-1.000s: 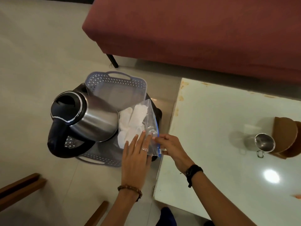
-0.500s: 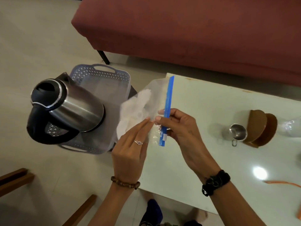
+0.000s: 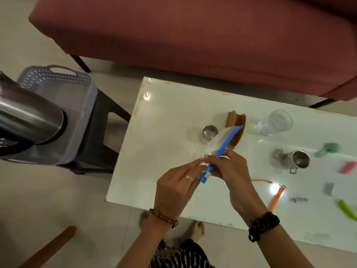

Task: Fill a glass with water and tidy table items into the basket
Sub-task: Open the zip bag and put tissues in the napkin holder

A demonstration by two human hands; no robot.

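Lifted clear of the basket (image 3: 77, 97) and carried over the surface (image 3: 164, 132), the bag (image 3: 218, 142) was pinched along its blue strip by left-hand fingers (image 3: 195, 165) and right-hand fingers (image 3: 210, 157), so its stowing looked undone.

Beaded bracelet (image 3: 163, 218), black wristband (image 3: 263, 225), ring (image 3: 189, 178)

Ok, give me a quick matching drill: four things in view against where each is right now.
Things:
1. kettle
2. zip bag
3. clear glass
4. basket

Places:
A. lying on its side on the table
B. on the dark stool
C. held in both hands
D. inside the basket

Pairs: 1-D, 2-C, 3-A, 4-B
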